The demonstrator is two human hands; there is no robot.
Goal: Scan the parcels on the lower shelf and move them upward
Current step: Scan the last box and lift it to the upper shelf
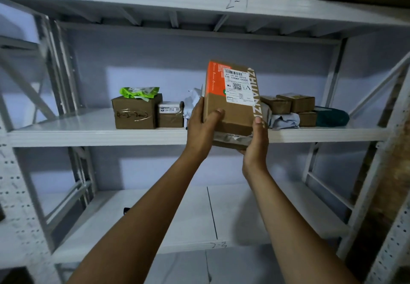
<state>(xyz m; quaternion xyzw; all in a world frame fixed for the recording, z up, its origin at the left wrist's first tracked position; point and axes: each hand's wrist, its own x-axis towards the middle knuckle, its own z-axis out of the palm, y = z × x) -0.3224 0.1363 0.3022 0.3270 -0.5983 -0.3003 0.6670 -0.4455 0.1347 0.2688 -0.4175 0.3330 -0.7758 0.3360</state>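
Both hands (pixel 200 126) grip box (pixel 230 106); grey bags (pixel 193 104) behind half hidden

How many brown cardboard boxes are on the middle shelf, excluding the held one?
5: large box and small box left; right, two upper boxes and one lower box. The held parcel may hide more.

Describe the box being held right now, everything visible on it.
The box is brown cardboard, with an orange panel across its upper left and white lettering down its right edge. A white shipping label with a barcode and QR code sits on its upper right. Crumpled tape crosses its bottom end. It is held upright, leaning slightly, in front of the middle shelf. The left hand grips its left edge, thumb on the front; the right hand cups its lower right corner.
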